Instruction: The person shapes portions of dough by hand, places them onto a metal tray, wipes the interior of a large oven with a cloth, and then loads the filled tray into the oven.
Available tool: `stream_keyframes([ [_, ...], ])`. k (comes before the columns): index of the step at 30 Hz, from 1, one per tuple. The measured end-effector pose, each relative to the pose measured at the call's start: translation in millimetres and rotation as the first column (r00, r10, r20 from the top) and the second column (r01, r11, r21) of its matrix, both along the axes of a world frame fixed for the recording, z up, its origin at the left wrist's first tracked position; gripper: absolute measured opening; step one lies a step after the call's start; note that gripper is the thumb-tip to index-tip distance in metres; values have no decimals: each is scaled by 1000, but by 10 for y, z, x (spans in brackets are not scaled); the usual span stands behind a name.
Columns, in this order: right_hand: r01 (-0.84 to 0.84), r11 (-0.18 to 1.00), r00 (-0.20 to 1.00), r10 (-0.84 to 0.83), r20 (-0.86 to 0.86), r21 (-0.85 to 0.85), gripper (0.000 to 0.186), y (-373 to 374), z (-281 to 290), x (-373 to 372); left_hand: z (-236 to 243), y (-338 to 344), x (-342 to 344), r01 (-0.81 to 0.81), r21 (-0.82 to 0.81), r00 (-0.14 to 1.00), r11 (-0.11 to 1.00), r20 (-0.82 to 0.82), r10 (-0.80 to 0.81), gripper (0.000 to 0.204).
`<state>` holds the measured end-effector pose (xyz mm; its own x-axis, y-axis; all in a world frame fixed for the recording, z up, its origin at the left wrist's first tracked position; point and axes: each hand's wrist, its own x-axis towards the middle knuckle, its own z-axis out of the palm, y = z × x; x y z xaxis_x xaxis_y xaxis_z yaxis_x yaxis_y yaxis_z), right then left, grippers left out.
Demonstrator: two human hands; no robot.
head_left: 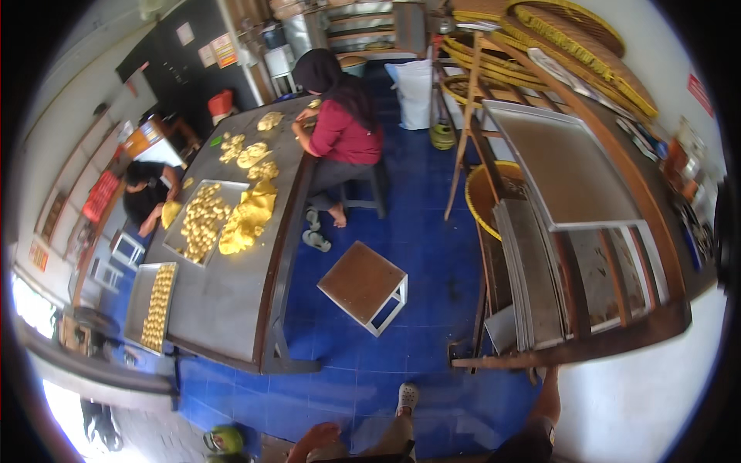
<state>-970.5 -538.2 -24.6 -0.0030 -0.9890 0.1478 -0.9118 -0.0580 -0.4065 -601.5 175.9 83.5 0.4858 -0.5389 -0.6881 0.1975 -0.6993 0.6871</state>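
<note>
My left hand (318, 436) low, right hand (549, 376) by rack (610, 340); can't tell either's grip. Seemingly between steps; reaching tray (567, 162) ahead of right hand calls for forward stretch.

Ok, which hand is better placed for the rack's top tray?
Probably the right: its forearm reaches toward the wooden rack, on which the top tray lies; the left hand is farther away.

The left hand (317, 436) is blurred near the lower edge, its pose indistinct. The wooden rack (505, 361) hides most of the right hand (549, 375), so its grip cannot be told. That edge crops 1 green cylinder (225, 439); print on the orange poster (225, 51) is illegible.
</note>
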Motion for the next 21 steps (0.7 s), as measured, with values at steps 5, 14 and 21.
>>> stream_keyframes([
  [5,30,997,999,-33,35,77,40,-327,285,203,86,-167,29,-31,341,974,940,222,-49,34],
  [14,70,996,984,-79,161,58,33,-320,362,127,-132,-474,491,30,207,829,978,541,-140,32],
  [21,238,964,756,-261,600,121,28,388,713,257,84,-552,214,-200,42,973,979,126,194,29],
])
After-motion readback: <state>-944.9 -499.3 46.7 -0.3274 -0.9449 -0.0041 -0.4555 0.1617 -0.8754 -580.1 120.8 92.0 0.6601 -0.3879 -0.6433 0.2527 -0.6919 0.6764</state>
